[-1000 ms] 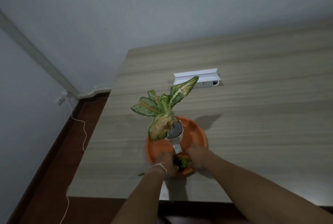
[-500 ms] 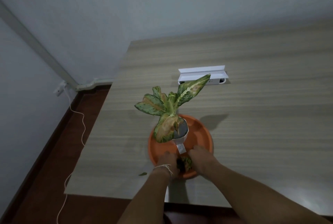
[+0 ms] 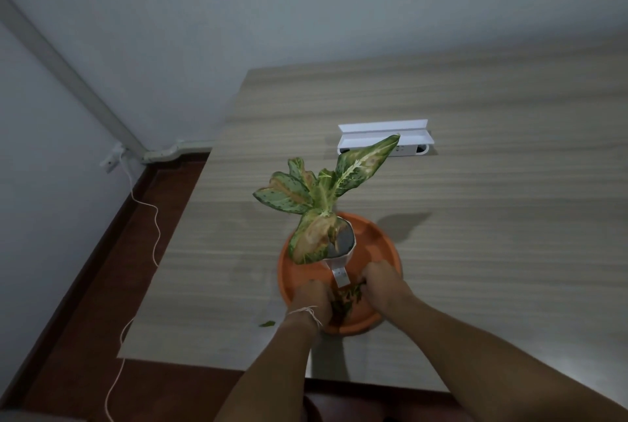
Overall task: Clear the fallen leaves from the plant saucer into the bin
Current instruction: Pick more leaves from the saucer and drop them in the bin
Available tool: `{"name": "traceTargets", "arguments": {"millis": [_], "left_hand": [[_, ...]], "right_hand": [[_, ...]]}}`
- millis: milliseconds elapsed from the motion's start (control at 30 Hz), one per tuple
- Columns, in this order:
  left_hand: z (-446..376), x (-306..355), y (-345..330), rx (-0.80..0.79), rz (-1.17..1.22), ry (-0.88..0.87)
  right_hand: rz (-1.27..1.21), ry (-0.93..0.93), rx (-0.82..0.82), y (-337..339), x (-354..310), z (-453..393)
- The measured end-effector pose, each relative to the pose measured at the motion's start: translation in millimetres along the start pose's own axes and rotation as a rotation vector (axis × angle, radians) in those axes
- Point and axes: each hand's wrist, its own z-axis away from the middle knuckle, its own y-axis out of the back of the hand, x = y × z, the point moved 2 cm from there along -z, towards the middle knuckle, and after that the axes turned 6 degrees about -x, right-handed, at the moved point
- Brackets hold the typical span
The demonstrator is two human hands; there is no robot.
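Note:
An orange plant saucer (image 3: 377, 245) sits near the front edge of the wooden table (image 3: 475, 218). A small white pot (image 3: 341, 255) with a variegated green and pink plant (image 3: 319, 197) stands in it. A clump of fallen leaves (image 3: 345, 299) lies in the saucer's near part. My left hand (image 3: 311, 299) and my right hand (image 3: 382, 280) press in on the clump from either side, fingers curled down into the leaves. One loose leaf (image 3: 266, 323) lies on the table left of the saucer. No bin is in view.
A white power strip box (image 3: 385, 138) lies on the table behind the plant. The table's left edge drops to a dark red floor (image 3: 102, 285), where a thin white cable (image 3: 149, 251) runs from a wall socket. Grey walls stand behind.
Both hands have stayed in the saucer, closing in around the leaf clump. The view has shifted slightly, so the plant appears further right.

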Motion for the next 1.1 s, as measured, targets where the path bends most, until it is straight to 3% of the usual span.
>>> {"name": "traceTargets", "arguments": {"millis": [200,367,767,1100], "left_hand": [[8,-5,21,0.208,0.289,0.061],[13,-16,32,0.313,0.347,0.097],[50,-59,34,0.394,0.461,0.19],[139,-145,29,0.461,0.525,0.301]], "right_hand": [[-0.058,0.055,0.105,13,-6,-1],[-0.087,0.05,0.111,18,-11,0],[-0.114,0.17,0.117,14,-41,19],[-0.096,0.32,-0.018,-35,-116,42]]}}
